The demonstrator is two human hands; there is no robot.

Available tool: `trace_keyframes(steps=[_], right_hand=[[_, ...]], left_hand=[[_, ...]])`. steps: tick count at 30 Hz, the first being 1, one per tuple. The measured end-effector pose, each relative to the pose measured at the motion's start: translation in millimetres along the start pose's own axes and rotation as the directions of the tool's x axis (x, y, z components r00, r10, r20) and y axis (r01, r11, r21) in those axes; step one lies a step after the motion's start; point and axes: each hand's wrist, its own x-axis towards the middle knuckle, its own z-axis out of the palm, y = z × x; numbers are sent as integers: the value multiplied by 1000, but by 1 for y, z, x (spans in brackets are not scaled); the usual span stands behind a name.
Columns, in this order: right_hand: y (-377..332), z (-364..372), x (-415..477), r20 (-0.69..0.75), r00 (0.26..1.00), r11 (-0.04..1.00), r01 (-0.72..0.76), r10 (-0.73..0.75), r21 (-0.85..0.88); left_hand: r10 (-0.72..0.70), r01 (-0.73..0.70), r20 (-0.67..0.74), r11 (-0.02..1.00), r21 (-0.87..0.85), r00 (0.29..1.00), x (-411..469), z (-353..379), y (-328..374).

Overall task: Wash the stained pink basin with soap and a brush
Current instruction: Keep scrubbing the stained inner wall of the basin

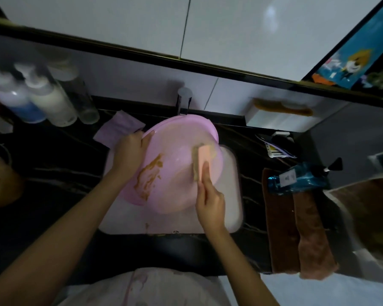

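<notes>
At the far left, three blurred bottles (pixel 33 100) stand at the back of the dark desk (pixel 53 173), and a purple cloth (pixel 117 127) lies just beside the sink (pixel 232 199). The left hand (pixel 128 151) holds the basin (pixel 177 173) at its far-left rim, and its grip is closed on the rim with the thumb inside and the other fingers outside. The basin sits in the sink below the tap (pixel 184 100), tilted, with its open side turned up toward the person. A brown stain (pixel 149 175) runs along the left inner wall, from far to near. To the right of the stain, the brush (pixel 202 162) lies against the inside of the basin. Its long axis points away from the person, toward the tap, and its bristles face left and down onto the pink surface. The right hand (pixel 210 202) grasps the near end of the brush, with one finger stretched along its peach-coloured back. Further right on the desk, a blue bottle (pixel 296 177) lies on its side across the far end of two brown towels (pixel 296 235), which stretch toward the person.
</notes>
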Motion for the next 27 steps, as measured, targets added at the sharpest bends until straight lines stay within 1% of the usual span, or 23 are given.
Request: trace_keyframes(steps=[3,5,7,9,11,13,14,17,19,21,23,25,27], right_hand=[[13,-1,36,-75,995,996,-75,72,-41],[4,3,56,-107,991,996,-88,85,-27],[-10,15,33,-104,990,996,-88,91,35],[-8,25,-8,-79,994,994,-72,78,83],[-2,22,-16,-51,993,994,-100,103,43],[-1,18,14,-94,986,989,-139,135,-43],[-8,12,31,-83,984,986,-159,155,-53],[-26,-2,57,-4,992,987,-125,125,-98],[-34,-7,40,52,990,979,-123,133,-163],[-36,-10,8,50,995,971,-68,82,-229],[-40,-16,-4,65,997,965,-32,50,-262],[-44,-18,23,99,993,961,-32,61,-275],[-56,-21,58,157,982,951,-55,107,-304]], left_hand=[[-3,2,-7,999,-38,1000,5,-1,1],[-6,6,-3,1000,-28,1000,3,-2,1],[-26,26,11,999,-33,1000,-1,0,-2],[-29,30,20,999,-24,999,-2,1,-5],[-21,21,9,999,-39,1000,3,-1,-4],[-18,18,-7,998,-64,1000,3,-1,-4],[-16,15,-14,997,-76,1000,0,0,-5],[-26,23,-33,994,-109,999,-10,1,-12],[-47,42,-46,993,-110,998,-12,1,-11],[-48,43,-46,994,-96,998,-11,0,-7],[-28,25,-32,996,-83,999,-12,-2,-3],[-1,0,-16,996,-86,1000,-12,-5,0],[82,-83,-14,992,-92,997,-14,-4,6]])
